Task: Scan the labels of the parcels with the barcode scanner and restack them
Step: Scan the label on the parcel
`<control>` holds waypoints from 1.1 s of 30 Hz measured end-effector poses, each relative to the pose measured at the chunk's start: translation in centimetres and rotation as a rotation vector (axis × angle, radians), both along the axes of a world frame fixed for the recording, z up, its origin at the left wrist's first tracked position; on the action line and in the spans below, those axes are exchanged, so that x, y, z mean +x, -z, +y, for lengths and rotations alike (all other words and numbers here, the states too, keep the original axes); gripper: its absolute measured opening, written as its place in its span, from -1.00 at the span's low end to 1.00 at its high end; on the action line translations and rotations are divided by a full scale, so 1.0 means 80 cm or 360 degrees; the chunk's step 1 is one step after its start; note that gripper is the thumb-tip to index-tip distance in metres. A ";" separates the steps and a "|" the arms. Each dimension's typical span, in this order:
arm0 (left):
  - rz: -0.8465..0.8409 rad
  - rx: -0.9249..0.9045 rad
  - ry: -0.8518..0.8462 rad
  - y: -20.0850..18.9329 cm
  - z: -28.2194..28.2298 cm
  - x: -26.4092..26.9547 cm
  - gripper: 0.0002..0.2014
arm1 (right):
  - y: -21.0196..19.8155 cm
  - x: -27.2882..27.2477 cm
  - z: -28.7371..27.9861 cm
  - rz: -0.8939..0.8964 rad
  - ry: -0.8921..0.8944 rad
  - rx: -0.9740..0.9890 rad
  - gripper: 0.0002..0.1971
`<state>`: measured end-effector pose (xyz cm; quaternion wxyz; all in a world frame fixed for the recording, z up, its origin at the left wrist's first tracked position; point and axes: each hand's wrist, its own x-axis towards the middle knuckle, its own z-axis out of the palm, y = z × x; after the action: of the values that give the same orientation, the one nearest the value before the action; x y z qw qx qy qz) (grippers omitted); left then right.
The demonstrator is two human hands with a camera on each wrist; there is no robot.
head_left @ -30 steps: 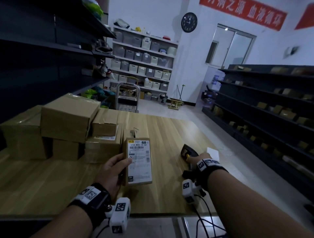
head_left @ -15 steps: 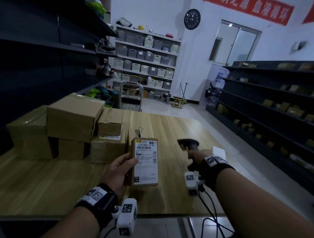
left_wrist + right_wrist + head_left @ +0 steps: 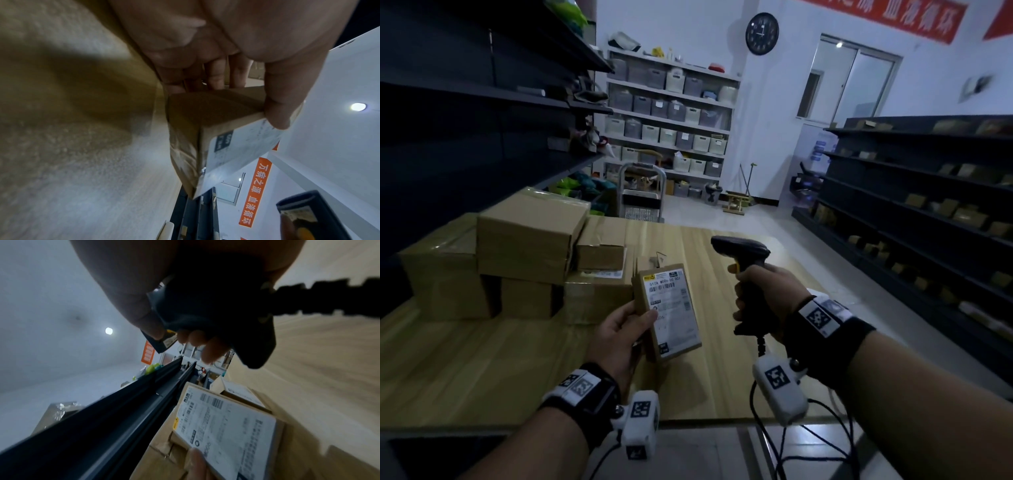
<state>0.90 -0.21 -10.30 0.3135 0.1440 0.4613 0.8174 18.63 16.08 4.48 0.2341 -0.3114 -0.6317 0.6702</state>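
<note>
My left hand (image 3: 625, 325) holds a small brown parcel (image 3: 669, 311) above the wooden table (image 3: 482, 359), its white barcode label (image 3: 673, 305) facing up. The thumb lies on the label's left edge and the fingers wrap underneath, as the left wrist view shows on the parcel (image 3: 205, 129). My right hand (image 3: 767, 294) grips the handle of a black barcode scanner (image 3: 743, 253), raised just right of the parcel, head pointing left. In the right wrist view the scanner (image 3: 216, 308) sits above the labelled parcel (image 3: 224, 431). Stacked cardboard parcels (image 3: 530, 250) stand at the table's left.
Dark shelving (image 3: 465, 102) runs along the left, and another dark rack with small boxes (image 3: 928, 212) along the right. A trolley (image 3: 642, 195) stands beyond the table's far end. The scanner cable (image 3: 791, 445) hangs over the table's near edge.
My right hand has lifted the scanner off the table and brought it up beside the parcel. My left hand has raised the parcel slightly.
</note>
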 end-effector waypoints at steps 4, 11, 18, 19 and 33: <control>-0.0003 0.0042 0.0001 0.003 0.001 -0.002 -0.36 | -0.024 0.007 -0.010 -0.0247 -0.0027 0.0237 -0.83; 0.0001 0.0025 -0.0023 0.007 0.005 -0.007 -0.16 | -0.032 0.011 -0.017 -0.0517 -0.0095 0.0407 -0.78; 0.0003 0.0060 -0.0132 0.011 0.008 -0.008 0.05 | -0.029 0.010 -0.037 -0.0659 -0.0160 0.0444 -0.76; 0.0001 0.0054 -0.0132 0.010 0.008 -0.007 0.05 | -0.029 0.011 -0.040 -0.0673 -0.0178 0.0457 -0.75; 0.0049 -0.0019 -0.0082 0.006 0.005 -0.001 -0.32 | -0.034 0.019 -0.054 -0.0728 -0.0222 0.0524 -0.77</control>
<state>0.82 0.22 -10.82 0.2861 0.1428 0.4746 0.8201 20.17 11.79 7.17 0.0864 -0.3680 -0.7882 0.4855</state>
